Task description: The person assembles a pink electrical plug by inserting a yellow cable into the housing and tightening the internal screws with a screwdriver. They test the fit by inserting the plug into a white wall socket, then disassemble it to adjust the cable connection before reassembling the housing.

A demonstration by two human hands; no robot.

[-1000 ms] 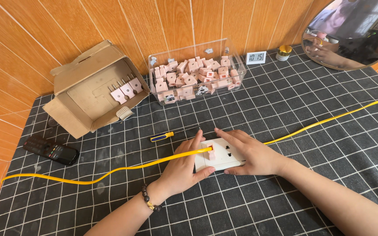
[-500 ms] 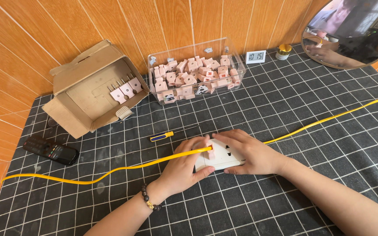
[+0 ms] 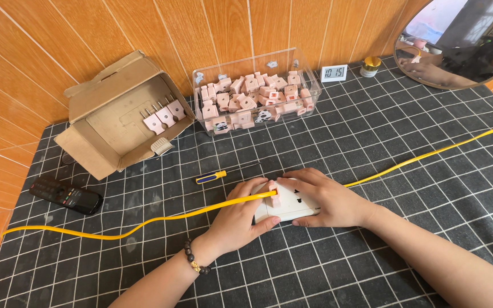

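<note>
A white socket block (image 3: 290,206) lies on the black grid mat (image 3: 372,142) in the middle. My left hand (image 3: 241,215) pinches a pink plug (image 3: 273,193) at the block's left end; a yellow cable (image 3: 144,223) runs from the plug to the left. My right hand (image 3: 326,199) rests over the block's right side and holds it down. A second stretch of yellow cable (image 3: 429,155) leaves from under my right hand toward the far right.
An open cardboard box (image 3: 118,117) with pink plugs stands back left. A clear bin (image 3: 256,94) full of pink plugs sits behind. A small screwdriver (image 3: 212,177), a black remote (image 3: 67,195), a small digital clock (image 3: 334,72) and a round mirror (image 3: 463,40) lie around.
My hands have closed in over the socket block. The pink plug now shows between my left fingers at the block's left end, and less of the block's face is visible.
</note>
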